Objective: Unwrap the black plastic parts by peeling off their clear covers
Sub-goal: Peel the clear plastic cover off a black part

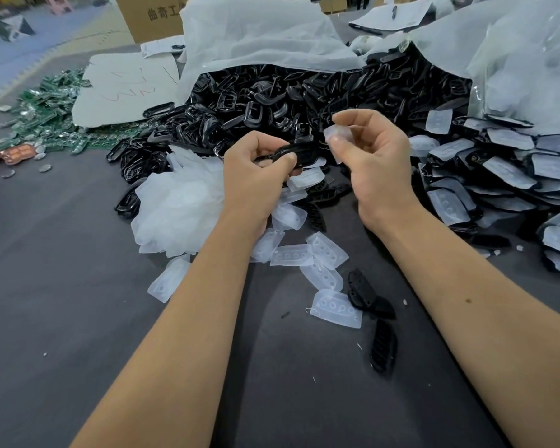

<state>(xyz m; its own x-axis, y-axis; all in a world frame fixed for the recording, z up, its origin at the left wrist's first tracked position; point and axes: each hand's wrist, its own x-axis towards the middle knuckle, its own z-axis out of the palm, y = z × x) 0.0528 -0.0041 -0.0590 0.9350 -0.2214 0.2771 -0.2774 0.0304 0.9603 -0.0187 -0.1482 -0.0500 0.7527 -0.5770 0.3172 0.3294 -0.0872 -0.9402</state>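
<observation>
From the head camera, the left hand (259, 163) grips a black plastic part (296, 153), thumb and curled fingers closed round it, just above the near edge of the big heap. The right hand (374, 153) pinches a clear cover (337, 137) between thumb and fingertips, held up and apart from the part. So the cover looks already off this piece, and the step in hand appears to be the end of one peel.

To the right lies a pile of wrapped parts (498, 166), each still under its cloudy film. Far behind the hands a heap of black frames (304, 95) spills from a white bag (256, 37). On the near side, loose covers (324, 253) are scattered over the grey table (62, 286), with a larger mound of them (178, 208) to the left and a few bare black pieces (383, 347) lying near.

Next, I judge, each hand needs to let go: the cover among the loose ones, the part with the bare pieces, then the right hand reaches right for another wrapped part.
</observation>
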